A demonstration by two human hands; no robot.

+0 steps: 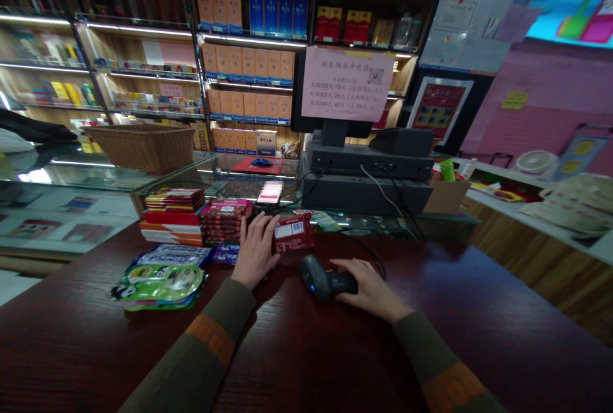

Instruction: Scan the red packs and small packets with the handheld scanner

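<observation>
My left hand [258,250] reaches forward with its fingers stretched out, between a stack of brown and pink snack packets [225,221] and a dark red packet [293,233] with a white label and barcode. Whether its fingertips press on either is hard to see. My right hand [368,285] is closed around the handle of a black barcode scanner [318,277], whose head points left with a small blue light lit. Left of my left hand lie green panda-print packets [167,282], blue packets [182,253] and purple packets [225,253].
A stack of red and orange boxes [172,218] stands at the table's back left. Behind the dark wooden table [297,362] are a glass counter, a monitor [299,94] with a paper sign, and a black cash drawer [364,193]. A wicker basket [143,145] sits left; cables trail near the scanner.
</observation>
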